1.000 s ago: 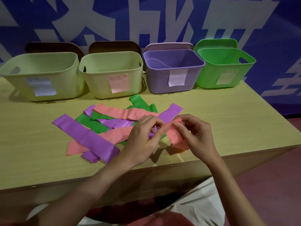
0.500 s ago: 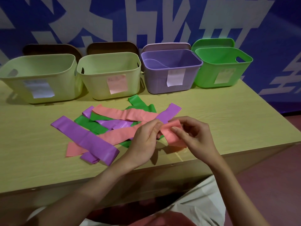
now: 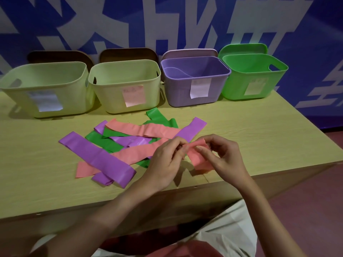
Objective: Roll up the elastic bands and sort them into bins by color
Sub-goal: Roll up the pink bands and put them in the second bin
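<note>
Four bins [image 3: 122,78] at back of worktop [image 3: 259,130], loose bands [image 3: 96,154] piled mid-worktop. Left hand [image 3: 167,160] and right hand [image 3: 222,156] pinch pink band [image 3: 198,156]; top edge now curled over versus half-second ago: rolling started, binning pending.

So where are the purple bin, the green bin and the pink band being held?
purple bin [image 3: 182,98]: head view, front wall.
green bin [image 3: 233,84]: head view, front wall.
pink band [image 3: 199,160]: head view, loose lower end.
</note>
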